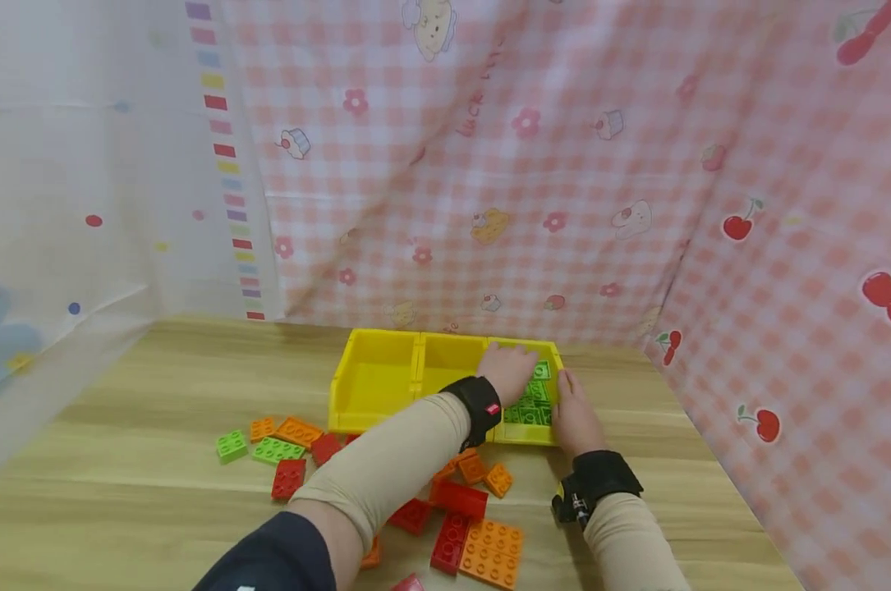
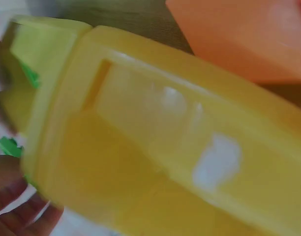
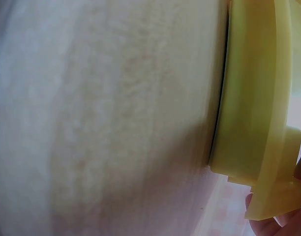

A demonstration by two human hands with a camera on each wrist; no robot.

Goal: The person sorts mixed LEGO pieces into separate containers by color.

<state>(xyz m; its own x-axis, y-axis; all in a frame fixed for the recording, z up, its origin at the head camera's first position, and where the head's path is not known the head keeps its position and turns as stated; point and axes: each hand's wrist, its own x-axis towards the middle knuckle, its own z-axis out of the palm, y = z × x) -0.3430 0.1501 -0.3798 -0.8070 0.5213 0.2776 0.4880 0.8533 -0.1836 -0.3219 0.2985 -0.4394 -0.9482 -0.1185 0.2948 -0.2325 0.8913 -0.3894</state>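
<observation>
A yellow three-compartment bin (image 1: pixel 378 386) (image 2: pixel 155 162) (image 3: pixel 249 98) stands at the back, with green bricks (image 1: pixel 531 410) in its right compartment. My left hand (image 1: pixel 507 371) (image 2: pixel 22 206) reaches over the divider into that compartment, fingers bent down over the bricks. In the left wrist view, a green brick (image 2: pixel 11 146) shows beside the fingers; whether they touch it is unclear. My right hand (image 1: pixel 580 414) (image 3: pixel 283 221) grips the bin's right wall near its far corner. The left and middle compartments show bare yellow floors, the middle one partly hidden by the left hand.
Loose red (image 1: pixel 288 478), orange (image 1: pixel 492 552) and green bricks (image 1: pixel 231 446) lie scattered on the wooden table (image 1: pixel 120 492) in front of the bin, some hidden under my left forearm. Patterned cloth (image 1: pixel 430 164) hangs behind and at the sides.
</observation>
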